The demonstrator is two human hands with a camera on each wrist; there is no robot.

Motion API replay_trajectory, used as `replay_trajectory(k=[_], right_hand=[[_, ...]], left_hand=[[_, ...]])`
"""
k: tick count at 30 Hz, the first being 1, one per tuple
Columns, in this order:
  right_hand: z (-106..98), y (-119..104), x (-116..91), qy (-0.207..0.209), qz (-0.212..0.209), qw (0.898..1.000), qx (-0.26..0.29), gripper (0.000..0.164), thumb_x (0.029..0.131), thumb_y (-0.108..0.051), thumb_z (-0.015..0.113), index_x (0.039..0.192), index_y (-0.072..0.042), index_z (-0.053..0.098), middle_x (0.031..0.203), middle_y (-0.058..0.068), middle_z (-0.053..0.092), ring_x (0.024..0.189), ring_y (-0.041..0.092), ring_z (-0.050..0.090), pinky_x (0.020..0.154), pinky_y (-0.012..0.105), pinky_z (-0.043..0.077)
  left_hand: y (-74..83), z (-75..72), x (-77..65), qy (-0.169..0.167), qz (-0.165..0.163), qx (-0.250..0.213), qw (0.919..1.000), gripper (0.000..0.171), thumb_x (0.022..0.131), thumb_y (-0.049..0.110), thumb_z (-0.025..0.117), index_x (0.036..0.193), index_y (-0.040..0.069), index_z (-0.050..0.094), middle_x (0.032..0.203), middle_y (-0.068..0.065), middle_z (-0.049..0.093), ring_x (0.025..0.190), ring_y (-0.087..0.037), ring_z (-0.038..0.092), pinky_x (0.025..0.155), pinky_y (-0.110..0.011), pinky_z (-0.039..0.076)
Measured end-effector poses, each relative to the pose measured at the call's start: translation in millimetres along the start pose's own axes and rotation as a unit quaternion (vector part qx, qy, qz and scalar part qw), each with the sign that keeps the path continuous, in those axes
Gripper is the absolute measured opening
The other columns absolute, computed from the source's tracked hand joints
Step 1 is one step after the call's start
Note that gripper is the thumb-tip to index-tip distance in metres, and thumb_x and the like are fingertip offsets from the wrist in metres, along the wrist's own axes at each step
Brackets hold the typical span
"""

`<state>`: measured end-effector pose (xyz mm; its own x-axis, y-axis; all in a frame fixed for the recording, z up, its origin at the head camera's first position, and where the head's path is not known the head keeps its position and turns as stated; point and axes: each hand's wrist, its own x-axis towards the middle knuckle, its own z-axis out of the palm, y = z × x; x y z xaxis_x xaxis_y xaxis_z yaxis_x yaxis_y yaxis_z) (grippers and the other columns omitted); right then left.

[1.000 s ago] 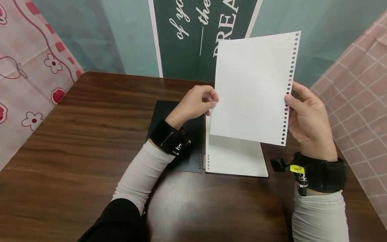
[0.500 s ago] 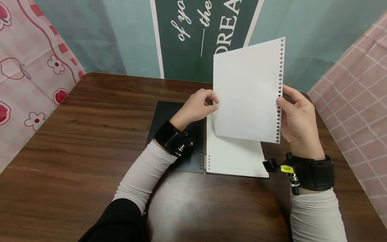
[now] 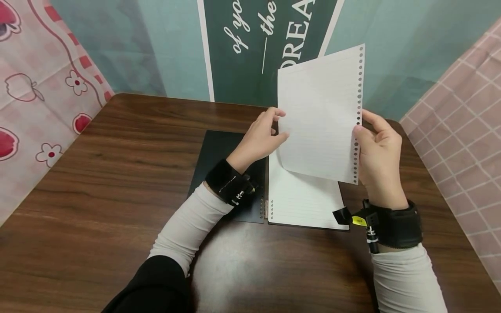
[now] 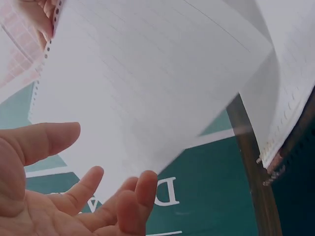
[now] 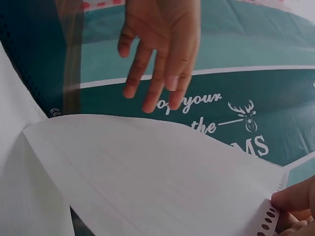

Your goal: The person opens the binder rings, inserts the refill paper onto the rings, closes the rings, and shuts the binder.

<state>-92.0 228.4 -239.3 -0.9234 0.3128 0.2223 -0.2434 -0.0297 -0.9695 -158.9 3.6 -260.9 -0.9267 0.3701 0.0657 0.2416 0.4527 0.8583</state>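
Observation:
My right hand (image 3: 380, 161) pinches a white loose-leaf sheet (image 3: 318, 117) by its punched edge, thumb in front. The sheet is held up, faintly lined, over an open ring-bound notebook. At the sheet's opposite edge is my left hand (image 3: 260, 137), thumb and fingers spread; in the right wrist view these left fingers (image 5: 162, 64) hang apart from the paper. Below lie the notebook's black cover (image 3: 211, 150) on the left and its lined pages (image 3: 305, 206) on the right. Rings run between them, partly hidden by the left hand and the sheet.
Everything lies on a dark brown wooden table (image 3: 98, 182). A green and teal backdrop (image 3: 176, 48) with white lettering hangs behind its far edge. Pink patterned cloth (image 3: 35, 100) stands on the left, pink tile-patterned cloth (image 3: 465, 113) on the right.
The right hand has moved left with the sheet, and the sheet has turned. The left fingers, closed together at the sheet's left edge before, have spread apart and let go of it.

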Motion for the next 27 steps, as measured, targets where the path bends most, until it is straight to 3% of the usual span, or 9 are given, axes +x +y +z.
replay_trajectory(k=[4, 7, 13, 17, 19, 22, 24, 27], right_hand=[[5.1, 3.4, -1.8, 0.018, -0.033, 0.998, -0.055, 0.030, 0.099, -0.003, 0.053, 0.125, -0.006, 0.067, 0.089, -0.004, 0.076, 0.073, 0.008, 0.069, 0.060, 0.019, 0.050], [8.8, 7.6, -2.4, 0.025, -0.087, 0.991, -0.098, 0.029, 0.098, -0.001, 0.052, 0.122, -0.004, 0.069, 0.082, -0.007, 0.074, 0.064, 0.004, 0.064, 0.055, 0.015, 0.045], [13.7, 10.6, -6.0, 0.034, -0.197, 0.952, -0.230, 0.032, 0.098, -0.001, 0.051, 0.123, -0.009, 0.070, 0.086, -0.025, 0.067, 0.068, -0.004, 0.064, 0.059, 0.013, 0.045], [14.2, 5.5, -10.9, 0.033, -0.246, 0.935, -0.253, 0.032, 0.098, 0.000, 0.052, 0.123, -0.009, 0.071, 0.099, -0.011, 0.072, 0.073, -0.003, 0.061, 0.064, 0.014, 0.043], [14.0, 1.9, -13.3, 0.032, -0.276, 0.921, -0.274, 0.031, 0.099, -0.001, 0.052, 0.123, -0.008, 0.070, 0.104, 0.001, 0.073, 0.066, -0.005, 0.054, 0.061, 0.012, 0.038], [15.1, -1.8, -17.3, 0.030, -0.309, 0.899, -0.309, 0.031, 0.100, -0.002, 0.051, 0.124, -0.007, 0.070, 0.094, 0.016, 0.071, 0.054, -0.007, 0.037, 0.056, 0.012, 0.030], [16.7, -2.5, -19.7, 0.022, -0.319, 0.889, -0.328, 0.031, 0.100, -0.003, 0.051, 0.125, -0.008, 0.069, 0.084, 0.018, 0.068, 0.049, -0.005, 0.024, 0.052, 0.014, 0.024], [20.0, -0.8, -22.7, -0.001, -0.313, 0.890, -0.331, 0.032, 0.100, -0.002, 0.052, 0.127, -0.006, 0.068, 0.065, 0.015, 0.056, 0.047, -0.004, 0.022, 0.050, 0.015, 0.023]], left_hand=[[3.1, 4.1, -1.8, -0.014, 0.017, -0.007, 0.9997, 0.046, 0.098, 0.021, 0.061, 0.141, 0.016, 0.047, 0.142, -0.006, 0.051, 0.110, -0.020, 0.056, 0.088, -0.033, 0.050], [4.7, 7.7, -3.3, -0.031, 0.024, -0.015, 0.9991, 0.045, 0.098, 0.022, 0.060, 0.141, 0.016, 0.047, 0.141, -0.007, 0.052, 0.115, -0.020, 0.058, 0.090, -0.033, 0.051], [2.9, 15.3, -3.4, -0.078, 0.033, -0.046, 0.9953, 0.046, 0.100, 0.025, 0.058, 0.143, 0.015, 0.045, 0.139, -0.007, 0.054, 0.123, -0.023, 0.058, 0.097, -0.034, 0.051], [3.2, 18.4, -4.8, -0.096, 0.051, -0.078, 0.9910, 0.046, 0.101, 0.025, 0.057, 0.144, 0.013, 0.045, 0.141, -0.008, 0.054, 0.131, -0.024, 0.054, 0.105, -0.032, 0.046], [4.3, 19.9, -5.9, -0.099, 0.064, -0.101, 0.9878, 0.046, 0.102, 0.024, 0.057, 0.144, 0.012, 0.045, 0.142, -0.009, 0.053, 0.131, -0.024, 0.053, 0.105, -0.030, 0.045], [7.7, 22.3, -8.3, -0.106, 0.082, -0.133, 0.9820, 0.046, 0.102, 0.023, 0.056, 0.145, 0.011, 0.044, 0.145, -0.009, 0.051, 0.129, -0.022, 0.055, 0.103, -0.028, 0.046], [10.4, 24.0, -10.4, -0.109, 0.088, -0.146, 0.9794, 0.047, 0.103, 0.022, 0.055, 0.147, 0.011, 0.042, 0.147, -0.008, 0.049, 0.127, -0.021, 0.057, 0.101, -0.026, 0.048], [13.7, 26.7, -12.7, -0.106, 0.090, -0.152, 0.9785, 0.048, 0.104, 0.022, 0.053, 0.149, 0.011, 0.040, 0.150, -0.008, 0.047, 0.128, -0.021, 0.058, 0.100, -0.025, 0.048]])
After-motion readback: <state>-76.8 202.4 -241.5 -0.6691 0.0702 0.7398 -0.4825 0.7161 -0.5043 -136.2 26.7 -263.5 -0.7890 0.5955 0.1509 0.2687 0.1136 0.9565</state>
